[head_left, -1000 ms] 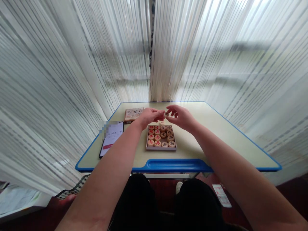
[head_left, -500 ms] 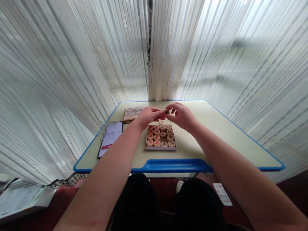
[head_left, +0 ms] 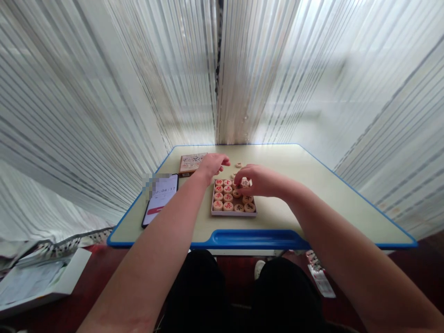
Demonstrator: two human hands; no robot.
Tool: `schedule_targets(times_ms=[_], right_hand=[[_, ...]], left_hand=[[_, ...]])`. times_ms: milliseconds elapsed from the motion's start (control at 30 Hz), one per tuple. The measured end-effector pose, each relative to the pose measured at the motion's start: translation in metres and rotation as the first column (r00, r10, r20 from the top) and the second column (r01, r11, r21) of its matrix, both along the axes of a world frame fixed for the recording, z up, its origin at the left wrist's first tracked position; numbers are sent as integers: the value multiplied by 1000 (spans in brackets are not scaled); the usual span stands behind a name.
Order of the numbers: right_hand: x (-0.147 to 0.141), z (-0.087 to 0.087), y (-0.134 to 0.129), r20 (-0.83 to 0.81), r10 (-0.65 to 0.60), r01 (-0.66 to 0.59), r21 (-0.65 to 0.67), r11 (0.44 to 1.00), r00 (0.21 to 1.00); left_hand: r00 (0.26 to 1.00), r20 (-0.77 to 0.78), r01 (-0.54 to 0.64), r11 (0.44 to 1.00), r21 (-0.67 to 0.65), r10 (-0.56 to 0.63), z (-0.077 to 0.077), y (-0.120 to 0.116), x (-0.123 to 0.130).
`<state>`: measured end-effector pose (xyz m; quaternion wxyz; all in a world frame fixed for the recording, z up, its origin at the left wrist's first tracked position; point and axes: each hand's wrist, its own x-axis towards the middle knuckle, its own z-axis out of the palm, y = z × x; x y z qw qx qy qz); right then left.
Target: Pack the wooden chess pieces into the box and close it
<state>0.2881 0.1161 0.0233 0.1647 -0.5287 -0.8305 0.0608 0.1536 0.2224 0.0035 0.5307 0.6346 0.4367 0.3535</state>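
A shallow open box (head_left: 234,213) on the table holds rows of round wooden xiangqi pieces, red-marked on the left and black-marked on the right. My right hand (head_left: 258,180) reaches down over the box's right half, thumb and fingertips closed around a black-marked xiangqi piece (head_left: 236,194). That hand hides some of the pieces beneath it. Just below the pinched piece, a slot shows the bare box floor. My left hand (head_left: 215,165) hovers beyond the box's upper left, fingers loosely bent and apart, holding nothing. A loose xiangqi piece (head_left: 238,165) lies on the table behind the box.
Another piece (head_left: 233,175) lies at the box's far edge, partly covered. At the left are a flat printed box (head_left: 190,163) and a phone (head_left: 161,199) showing a timer. The blue-edged table (head_left: 312,199) has a blue tray groove (head_left: 256,237) in front. White striped curtains surround it.
My hands were together above the far side of the box, around a small piece. They have parted: the right came down onto the box, the left drew slightly away, empty.
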Motion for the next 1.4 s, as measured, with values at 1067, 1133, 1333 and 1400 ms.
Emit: schedule_targets(times_ms=[1067,1133,1333,1400], right_hand=[[-4,-11,8,72,-7,7,-10,1000,997],[-4,-11,7,79,-11,12,-8,1000,997],[-12,-8,3,156,-48,48,2,999,987],[-15,-7,2,181,-56,54,18,998,982]], left_hand=[[1000,-12,29,989,145,-27,0,-2,3],[999,-19,33,989,147,-30,-1,-2,3],[999,-28,42,987,154,-38,0,-5,4],[999,-32,42,986,161,-37,1,-6,5]])
